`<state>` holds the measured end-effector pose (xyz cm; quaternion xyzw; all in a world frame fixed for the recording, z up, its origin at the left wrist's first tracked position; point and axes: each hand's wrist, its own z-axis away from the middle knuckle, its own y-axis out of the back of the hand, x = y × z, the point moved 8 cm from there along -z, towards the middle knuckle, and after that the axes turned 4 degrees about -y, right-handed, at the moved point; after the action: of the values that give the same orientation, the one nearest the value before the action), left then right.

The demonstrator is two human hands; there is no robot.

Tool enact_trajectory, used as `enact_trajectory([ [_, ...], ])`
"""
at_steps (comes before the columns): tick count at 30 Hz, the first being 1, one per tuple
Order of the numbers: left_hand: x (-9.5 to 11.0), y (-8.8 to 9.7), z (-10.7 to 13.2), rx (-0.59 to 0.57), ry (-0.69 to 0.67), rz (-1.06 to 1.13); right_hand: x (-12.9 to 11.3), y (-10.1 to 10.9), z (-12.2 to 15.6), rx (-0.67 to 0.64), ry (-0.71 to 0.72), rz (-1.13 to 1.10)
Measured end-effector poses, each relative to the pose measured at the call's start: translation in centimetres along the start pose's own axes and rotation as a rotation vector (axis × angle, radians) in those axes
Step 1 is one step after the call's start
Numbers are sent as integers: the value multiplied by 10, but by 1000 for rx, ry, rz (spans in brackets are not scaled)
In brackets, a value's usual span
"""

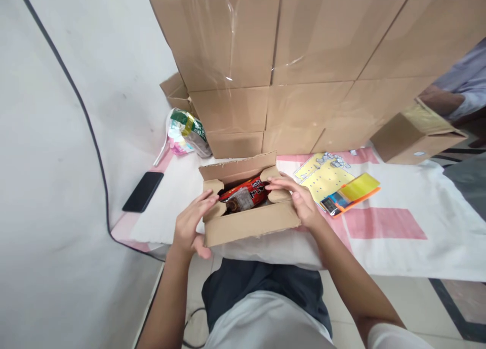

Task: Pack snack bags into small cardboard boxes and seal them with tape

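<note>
A small open cardboard box (252, 223) stands near the front edge of the cloth-covered table, its long flaps raised and its short end flaps tilted inward. Inside lies a shiny red and clear plastic packet (246, 194) with dark printed characters. My left hand (191, 222) holds the box's left end, fingertips on the end flap and thumb low by the near corner. My right hand (301, 200) grips the opposite end, its fingers over the right flap and its thumb against the side. Both palms are partly turned from view.
Taped cardboard boxes (235, 111) form a wall behind. A phone (143, 192) and a plastic package (190, 131) lie left. A yellow sheet (322, 179) and an orange-yellow packet (351, 194) are right. Another box (410, 134) stands near a person's arm (442, 100). A cable (85, 106) hangs along the wall.
</note>
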<state>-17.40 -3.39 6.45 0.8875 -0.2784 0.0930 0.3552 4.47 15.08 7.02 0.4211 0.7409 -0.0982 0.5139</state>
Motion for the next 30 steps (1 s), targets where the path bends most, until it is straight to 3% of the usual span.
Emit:
enact_trajectory([
  [2,-1,7,0,153,84,-29,7,7,2,116,-5,-116],
  [4,-10,15,-1,294,289,-59,17,12,6,228,-8,-220],
  [6,-17,21,-8,350,461,-110,29,10,6,236,-55,-261],
  [8,-16,24,-24,288,497,-199,38,4,4,174,-125,-255],
  [12,-8,21,-48,75,348,-288,27,7,-3,95,-80,-106],
  [16,6,13,-43,44,137,-225,8,5,-6,-12,70,153],
  [18,6,10,-40,37,141,-198,7,2,-4,-31,93,196],
  [21,-6,11,-44,-1,277,-270,16,3,-2,46,16,79],
  [23,-12,7,-51,-121,322,-315,26,1,-1,66,-73,-42],
  [25,-15,2,-59,-242,320,-314,33,-5,-2,26,-131,-129],
  [30,1,-4,-62,-341,215,-384,40,-6,-6,29,-189,-178],
])
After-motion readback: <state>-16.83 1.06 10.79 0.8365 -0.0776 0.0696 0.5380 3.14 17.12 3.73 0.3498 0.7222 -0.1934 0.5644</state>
